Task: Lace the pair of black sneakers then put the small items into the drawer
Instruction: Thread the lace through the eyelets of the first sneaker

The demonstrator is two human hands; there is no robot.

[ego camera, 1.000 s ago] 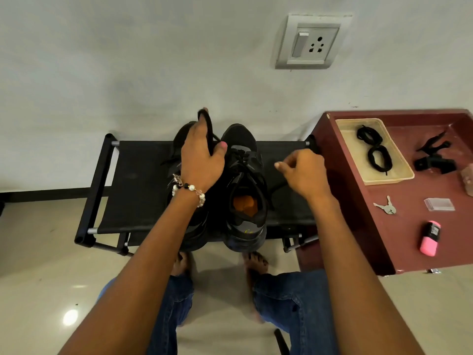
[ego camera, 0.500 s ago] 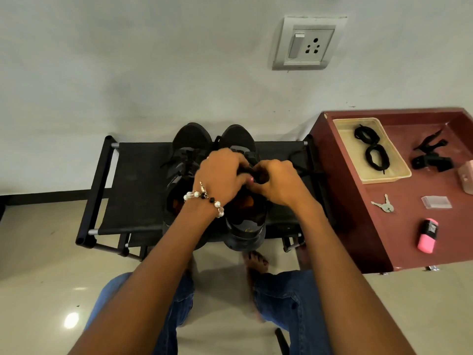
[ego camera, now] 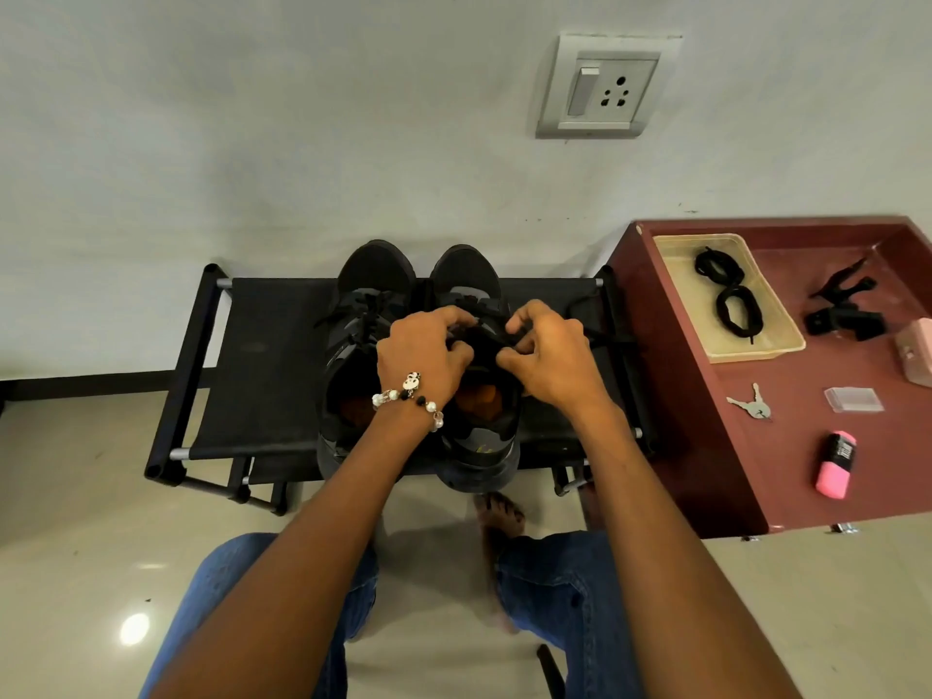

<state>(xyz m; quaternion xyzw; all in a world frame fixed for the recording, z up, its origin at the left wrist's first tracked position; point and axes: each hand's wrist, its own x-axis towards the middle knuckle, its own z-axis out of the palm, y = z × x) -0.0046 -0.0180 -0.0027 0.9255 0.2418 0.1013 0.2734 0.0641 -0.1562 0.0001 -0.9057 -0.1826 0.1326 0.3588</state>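
The black rack [ego camera: 262, 375] is the biggest thing here, and the two black sneakers [ego camera: 375, 274] sit side by side in the middle of it, toes to the wall. They look light but floppy on top, so I think it is best to hold the tongue and the thin lace ends, not the sole.

To the right of the rack is the red drawer [ego camera: 746, 476]. It is open.

The left hand [ego camera: 423, 353] and right hand [ego camera: 552, 358] are both over the right shoe. The fingers [ego camera: 456, 320] are curled tight, and I think they pinch the black lace [ego camera: 484, 345]. The lace is soft and bendy, and could slip.

In the drawer, at the back, a tray [ego camera: 787, 340] holds spare laces [ego camera: 729, 295]. Nearer the front lie black clips [ego camera: 842, 310], a pink thing [ego camera: 837, 464], a clear packet [ego camera: 853, 399] and keys [ego camera: 751, 406]. Nothing blocks the way from the rack to the drawer.
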